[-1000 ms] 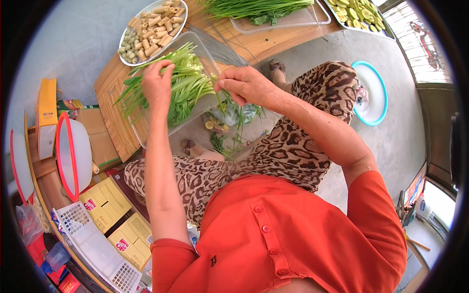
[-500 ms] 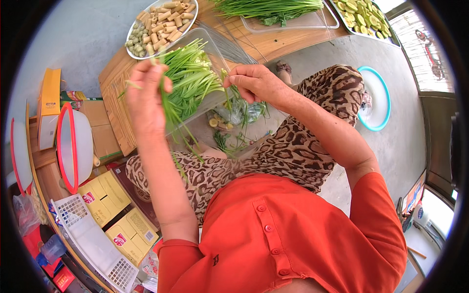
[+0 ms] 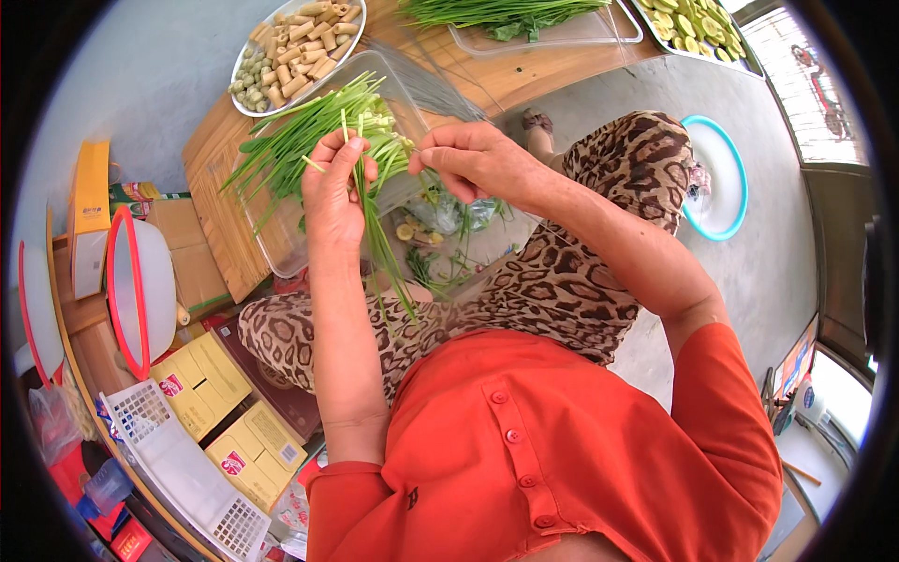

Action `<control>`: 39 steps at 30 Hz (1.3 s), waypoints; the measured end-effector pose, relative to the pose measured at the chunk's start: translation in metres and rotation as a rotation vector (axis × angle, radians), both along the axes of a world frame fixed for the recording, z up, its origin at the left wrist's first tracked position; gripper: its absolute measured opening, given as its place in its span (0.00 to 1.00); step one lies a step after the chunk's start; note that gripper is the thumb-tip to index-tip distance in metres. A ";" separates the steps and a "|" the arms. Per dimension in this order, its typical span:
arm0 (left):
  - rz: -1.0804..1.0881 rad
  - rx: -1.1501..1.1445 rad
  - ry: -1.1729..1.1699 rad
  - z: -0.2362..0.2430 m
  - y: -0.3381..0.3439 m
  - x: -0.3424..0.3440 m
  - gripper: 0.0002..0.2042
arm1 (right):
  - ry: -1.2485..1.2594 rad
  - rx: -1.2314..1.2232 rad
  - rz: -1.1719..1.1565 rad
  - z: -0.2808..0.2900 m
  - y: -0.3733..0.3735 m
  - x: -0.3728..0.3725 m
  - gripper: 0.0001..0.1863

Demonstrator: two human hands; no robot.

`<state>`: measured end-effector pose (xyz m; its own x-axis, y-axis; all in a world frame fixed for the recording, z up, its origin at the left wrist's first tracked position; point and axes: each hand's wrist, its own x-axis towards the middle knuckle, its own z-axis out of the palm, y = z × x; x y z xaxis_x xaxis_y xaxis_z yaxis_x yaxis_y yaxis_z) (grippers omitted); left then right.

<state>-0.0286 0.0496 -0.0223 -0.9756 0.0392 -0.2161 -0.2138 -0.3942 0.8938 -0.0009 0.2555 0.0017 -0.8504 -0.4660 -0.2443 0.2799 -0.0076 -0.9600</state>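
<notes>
Long thin green stalks [image 3: 379,225] hang from my left hand [image 3: 332,197], whose fingers are closed round their pale upper ends. To its right my right hand [image 3: 473,159] is closed in a pinch at a pale-green stem tip, close to the left fingers. Behind both hands a clear plastic container [image 3: 403,89] holds a pile of similar greens [image 3: 290,131] at the table edge. Below my right hand, between my legs, lie a clear plastic bag [image 3: 448,215] with pale scraps and some loose stalks, partly hidden by the hands.
On the wooden table [image 3: 215,215] stand an oval plate [image 3: 309,51] of short beige rolls, a tray of long greens [image 3: 515,19] and a tray of sliced green pieces [image 3: 693,28]. Boxes [image 3: 197,384] and baskets crowd the left; a blue-rimmed basin [image 3: 721,187] rests on the floor, right.
My left hand went from the pile to nearer my body with stalks in it, then moved right, close to my right hand. My right hand stays pinched in about the same place.
</notes>
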 end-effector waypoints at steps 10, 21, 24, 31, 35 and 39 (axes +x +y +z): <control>-0.036 0.019 0.006 -0.005 0.000 0.000 0.11 | 0.009 0.012 0.004 0.000 0.000 0.001 0.13; -0.020 0.031 -0.024 -0.007 0.002 0.002 0.11 | 0.002 0.021 0.010 -0.002 -0.001 0.000 0.13; -0.027 0.037 -0.026 -0.007 0.003 0.002 0.11 | 0.003 0.016 0.013 -0.004 -0.001 0.000 0.13; -0.035 0.034 -0.037 -0.008 0.002 0.002 0.11 | -0.010 0.034 0.008 -0.001 -0.001 0.001 0.12; -0.047 0.029 -0.044 -0.009 0.002 0.003 0.11 | -0.004 0.029 0.017 -0.002 0.000 0.000 0.12; -0.081 0.001 -0.090 -0.009 0.006 0.006 0.10 | 0.030 0.044 0.031 -0.003 0.001 -0.002 0.12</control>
<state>-0.0230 0.0554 -0.0310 -0.9458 0.1178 -0.3027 -0.3246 -0.3731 0.8691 -0.0028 0.2562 -0.0014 -0.8429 -0.4817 -0.2395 0.2502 0.0431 -0.9672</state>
